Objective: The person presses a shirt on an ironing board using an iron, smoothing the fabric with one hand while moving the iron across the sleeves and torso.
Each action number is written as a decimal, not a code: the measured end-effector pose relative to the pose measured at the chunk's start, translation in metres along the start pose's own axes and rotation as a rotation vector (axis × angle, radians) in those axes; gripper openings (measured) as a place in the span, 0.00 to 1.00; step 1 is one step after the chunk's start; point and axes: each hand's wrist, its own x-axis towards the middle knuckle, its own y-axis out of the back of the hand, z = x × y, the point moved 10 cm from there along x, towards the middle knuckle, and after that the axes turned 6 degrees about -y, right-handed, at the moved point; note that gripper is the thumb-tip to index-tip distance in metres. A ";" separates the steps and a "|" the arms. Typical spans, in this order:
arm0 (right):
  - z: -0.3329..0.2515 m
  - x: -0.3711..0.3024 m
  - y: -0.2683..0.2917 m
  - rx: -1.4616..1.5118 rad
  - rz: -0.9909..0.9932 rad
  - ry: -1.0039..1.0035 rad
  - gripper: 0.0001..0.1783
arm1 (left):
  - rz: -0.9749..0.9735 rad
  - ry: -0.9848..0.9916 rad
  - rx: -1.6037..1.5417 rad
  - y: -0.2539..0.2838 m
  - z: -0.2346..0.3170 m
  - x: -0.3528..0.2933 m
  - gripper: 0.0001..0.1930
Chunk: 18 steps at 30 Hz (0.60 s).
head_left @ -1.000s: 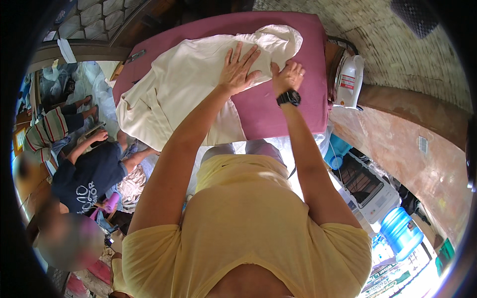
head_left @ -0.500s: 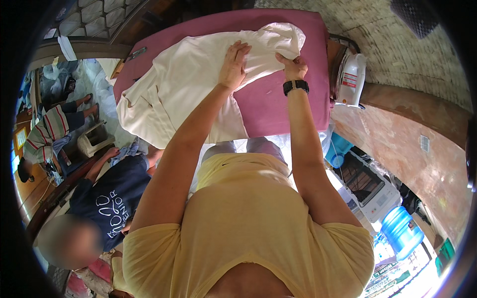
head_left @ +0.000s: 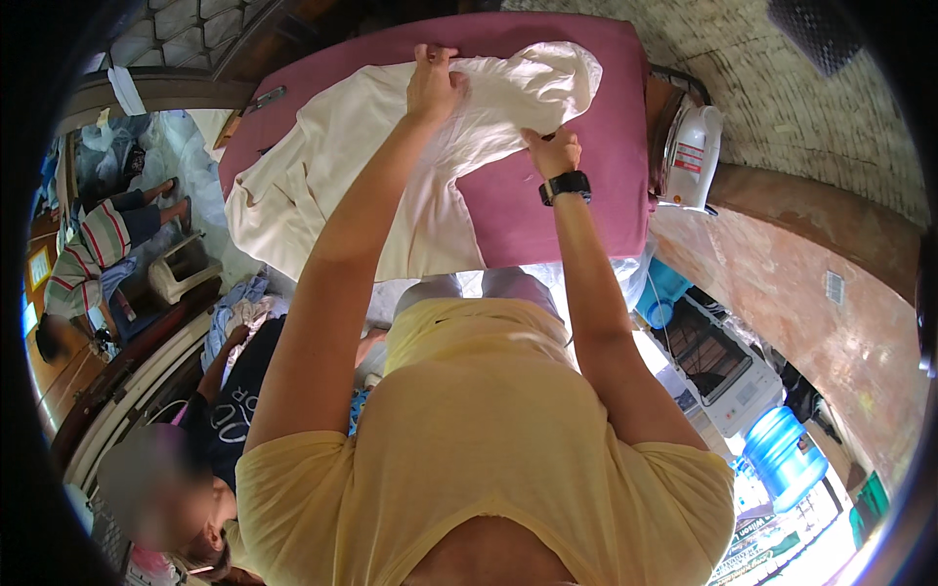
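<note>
A cream garment (head_left: 342, 166) lies spread over a maroon padded table (head_left: 557, 220). Its wide part hangs over the near left edge, and a narrower, rumpled part reaches to the right. My left hand (head_left: 433, 90) is at the garment's far edge, its fingers bent but apart. Closed fingers of my right hand (head_left: 557, 153), with a black watch on that wrist, hold the near edge of the narrow part. The cloth under both hands is partly hidden.
A white plastic bottle (head_left: 692, 156) with a red label stands beside the table's right end. A person in a dark shirt (head_left: 234, 405) is at lower left, another in a striped shirt (head_left: 103, 234) beyond. A blue water container (head_left: 785, 457) is at lower right.
My left hand has slid left and away to the garment's far edge, its fingers now bent. My right hand has shifted left along the near edge. The dark-shirted person has moved lower.
</note>
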 end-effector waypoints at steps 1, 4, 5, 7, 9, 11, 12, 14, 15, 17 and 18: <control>-0.012 -0.006 0.006 -0.006 0.120 0.096 0.23 | -0.068 0.034 0.043 -0.004 -0.008 0.008 0.15; -0.032 -0.028 0.013 0.280 0.164 0.152 0.16 | -0.082 -0.026 0.018 -0.010 -0.010 0.020 0.09; -0.026 -0.031 0.006 0.499 0.088 0.075 0.16 | -0.064 -0.053 0.001 -0.010 -0.010 0.018 0.09; -0.017 -0.028 0.002 0.650 0.046 0.006 0.19 | 0.013 -0.098 -0.033 -0.007 -0.008 0.013 0.10; -0.010 -0.022 0.009 0.516 0.112 0.021 0.24 | 0.134 -0.132 -0.066 0.001 -0.005 0.002 0.09; -0.008 -0.027 0.015 0.484 0.165 -0.034 0.26 | 0.159 -0.131 -0.051 0.004 -0.003 -0.005 0.09; -0.007 -0.029 0.018 0.467 0.190 -0.061 0.26 | 0.173 -0.130 -0.043 0.005 -0.001 -0.010 0.09; -0.010 -0.029 0.026 0.277 0.294 0.061 0.25 | 0.199 -0.120 -0.113 0.011 0.011 -0.018 0.09; -0.011 -0.030 0.029 0.181 0.344 0.121 0.24 | 0.212 -0.115 -0.147 0.014 0.016 -0.020 0.09; -0.018 -0.035 0.029 0.136 0.326 0.097 0.24 | 0.037 -0.343 -0.045 0.003 0.025 -0.034 0.09; -0.020 -0.037 0.029 0.115 0.320 0.084 0.24 | -0.054 -0.457 0.006 -0.006 0.028 -0.045 0.10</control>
